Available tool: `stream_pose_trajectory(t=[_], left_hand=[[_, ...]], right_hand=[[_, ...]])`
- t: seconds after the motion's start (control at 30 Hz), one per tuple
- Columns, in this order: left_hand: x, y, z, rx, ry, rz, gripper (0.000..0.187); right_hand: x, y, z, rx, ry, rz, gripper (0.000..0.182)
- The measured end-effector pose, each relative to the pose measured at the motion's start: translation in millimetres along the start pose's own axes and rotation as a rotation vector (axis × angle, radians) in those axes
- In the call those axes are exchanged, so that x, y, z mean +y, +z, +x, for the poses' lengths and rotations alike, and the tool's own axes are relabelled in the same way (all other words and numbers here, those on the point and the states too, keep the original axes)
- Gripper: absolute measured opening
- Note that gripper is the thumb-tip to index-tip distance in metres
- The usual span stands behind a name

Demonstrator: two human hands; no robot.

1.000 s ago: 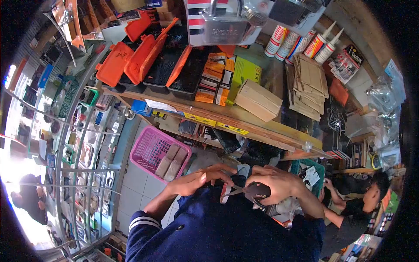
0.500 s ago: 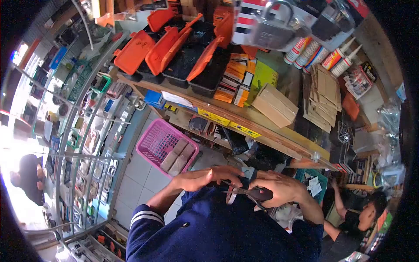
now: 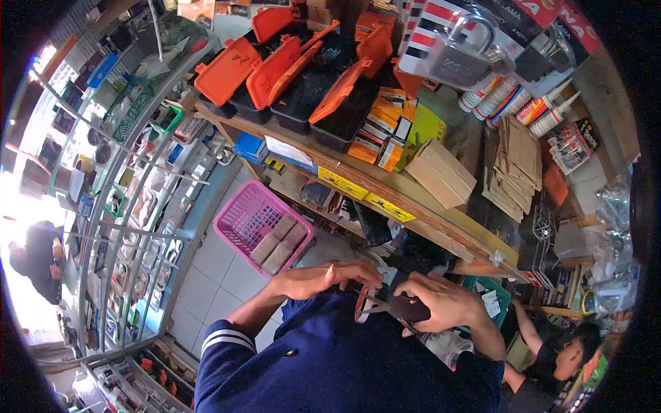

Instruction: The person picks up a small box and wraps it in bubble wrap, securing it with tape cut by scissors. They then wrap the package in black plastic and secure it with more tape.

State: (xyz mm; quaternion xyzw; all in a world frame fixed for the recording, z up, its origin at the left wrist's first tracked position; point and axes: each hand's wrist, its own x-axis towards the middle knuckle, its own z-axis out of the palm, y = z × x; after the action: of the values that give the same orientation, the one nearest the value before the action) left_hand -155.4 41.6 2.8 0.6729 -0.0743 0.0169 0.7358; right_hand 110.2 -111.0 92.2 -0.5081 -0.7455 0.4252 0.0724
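Note:
Close to my chest, my right hand (image 3: 447, 303) holds scissors (image 3: 377, 301) with dark handles, and their blades point left toward my other hand. My left hand (image 3: 334, 277) is bent at the fingers, its fingertips curled down over something dark in front of my navy shirt; I cannot tell what it is. A pale loop with a reddish edge (image 3: 361, 306) shows beside the blades, under the left fingertips. Both hands are close together, with the scissors between them.
Below stands a pink basket (image 3: 222, 224) with brown wrapped packets (image 3: 277, 244). A wooden shelf (image 3: 441, 230) bears orange-lidded black boxes (image 3: 337, 124), small cartons and sealant tubes. Packaged padlocks (image 3: 468, 58) hang overhead. A co-worker (image 3: 568, 354) is at the right, another person (image 3: 41, 258) far left.
The scissors have turned, their blades now less spread across the view and nearer the pale loop. My right fingers have shifted slightly. The whole view has moved a little.

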Motion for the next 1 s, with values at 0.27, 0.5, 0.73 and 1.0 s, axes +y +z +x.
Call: stream_pose_trajectory(t=[0.27, 0.5, 0.73, 1.0], left_hand=[[-24.0, 37.5, 16.0, 0.318, -0.171, 0.27, 0.096], [-48.0, 41.2, 26.2, 0.28, -0.124, 0.126, 0.104], [-31.7, 32.9, 50.7, 0.369, 0.031, 0.095, 0.109], [-20.4, 28.0, 78.1, 0.558, 0.322, 0.204, 0.116]], right_hand=[[33.6, -34.8, -89.2, 0.652, 0.482, 0.061, 0.036], [103.4, -49.2, -115.7, 0.932, 0.686, -0.253, 0.026], [93.9, -49.9, -108.2, 0.917, 0.675, -0.338, 0.027], [32.5, -37.5, -84.9, 0.936, 0.472, -0.287, 0.033]])
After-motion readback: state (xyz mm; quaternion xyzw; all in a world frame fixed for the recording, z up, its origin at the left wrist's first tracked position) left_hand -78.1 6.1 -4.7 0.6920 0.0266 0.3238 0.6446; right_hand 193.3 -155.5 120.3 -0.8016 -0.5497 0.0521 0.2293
